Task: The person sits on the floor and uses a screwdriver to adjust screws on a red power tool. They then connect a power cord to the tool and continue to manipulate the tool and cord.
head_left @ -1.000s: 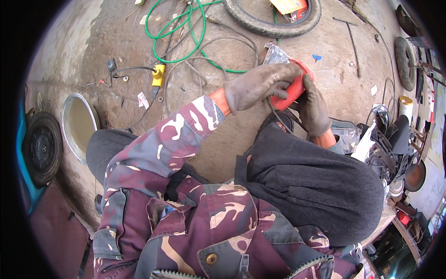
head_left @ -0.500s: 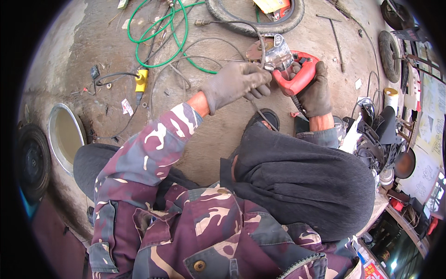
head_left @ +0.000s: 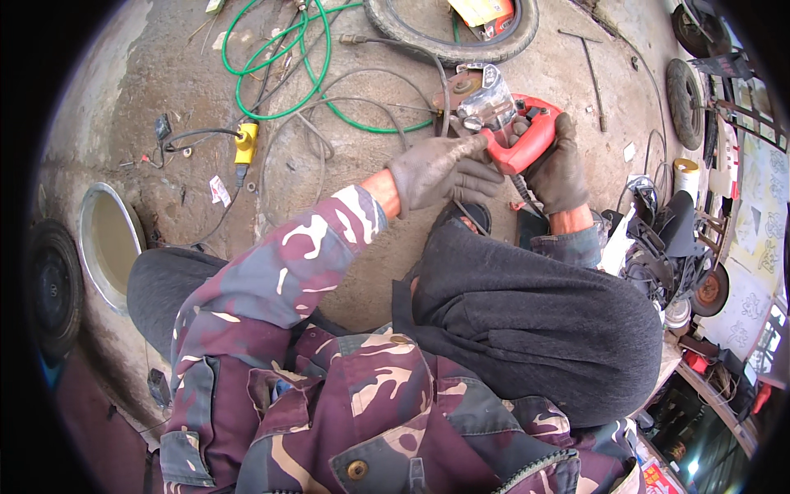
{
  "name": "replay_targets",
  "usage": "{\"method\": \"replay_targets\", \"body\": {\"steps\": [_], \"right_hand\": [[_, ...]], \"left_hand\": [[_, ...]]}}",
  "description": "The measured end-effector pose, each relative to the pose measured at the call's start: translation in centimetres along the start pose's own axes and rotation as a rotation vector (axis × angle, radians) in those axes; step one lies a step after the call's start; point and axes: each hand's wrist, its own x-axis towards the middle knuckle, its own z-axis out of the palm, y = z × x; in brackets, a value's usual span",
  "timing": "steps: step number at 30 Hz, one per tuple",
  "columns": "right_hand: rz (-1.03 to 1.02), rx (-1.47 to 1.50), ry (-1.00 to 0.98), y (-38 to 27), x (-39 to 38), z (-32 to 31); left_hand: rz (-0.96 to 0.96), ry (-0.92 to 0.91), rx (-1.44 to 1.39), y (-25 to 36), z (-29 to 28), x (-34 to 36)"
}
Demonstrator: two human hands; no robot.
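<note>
My right hand (head_left: 559, 169), in a dark grey glove, is wrapped round the red loop handle of a power cutter (head_left: 535, 136). The cutter has a scuffed metal housing and a round disc at its left side; its black cord hangs below the handle. My left hand (head_left: 440, 169), gloved too, is beside the housing, its fingers bent toward the handle. A thin dark hose (head_left: 443, 74) with a metal end fitting runs down into the left hand and comes out below it. The palm side of the left hand is hidden.
A tyre (head_left: 387, 33) lies ahead, a green hose (head_left: 327, 49) coils to its left, and a yellow connector (head_left: 246, 142) sits on a black cord. A T-handled tool (head_left: 594, 82) lies at the right. A metal rim (head_left: 87, 247) is far left; motorcycle parts (head_left: 658, 247) crowd the right.
My left hand has moved slightly right and down, closer to the cutter's handle, and its fingers have straightened somewhat. The hose shifted left with it. My right hand keeps the cutter in nearly the same place.
</note>
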Motion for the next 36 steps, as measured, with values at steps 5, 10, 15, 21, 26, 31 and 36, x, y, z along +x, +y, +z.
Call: {"method": "replay_targets", "body": {"steps": [5, 10, 15, 21, 26, 31, 36], "right_hand": [[-0.062, -0.170, 0.121, 1.0, -1.7, 2.7], [0.007, -1.073, 0.157, -0.2, -3.4, 3.5], [0.215, -1.317, 0.124, -1.3, -3.0, 3.1], [0.042, -1.321, -0.001, -0.3, -3.2, 2.7], [0.046, -1.332, -0.008, -0.2, -4.0, 2.5], [0.213, -0.937, 0.085, -0.1, -4.4, 1.1], [0.106, -0.598, 0.029, 1.1, -4.9, -2.2]], "left_hand": [[-0.071, -0.100, -0.147, -2.0, 0.4, 1.1], [-0.096, -0.090, -0.097, -3.0, -0.2, 1.5], [-0.069, -0.096, -0.133, -3.6, -0.5, 1.6], [-0.048, -0.077, -0.157, -4.5, -1.2, 1.7], [-0.010, -0.082, -0.209, -5.7, -0.4, 1.5], [0.004, -0.041, -0.107, -5.2, 0.9, 1.1], [0.103, -0.068, -0.059, -4.4, 2.1, 0.8]]}}
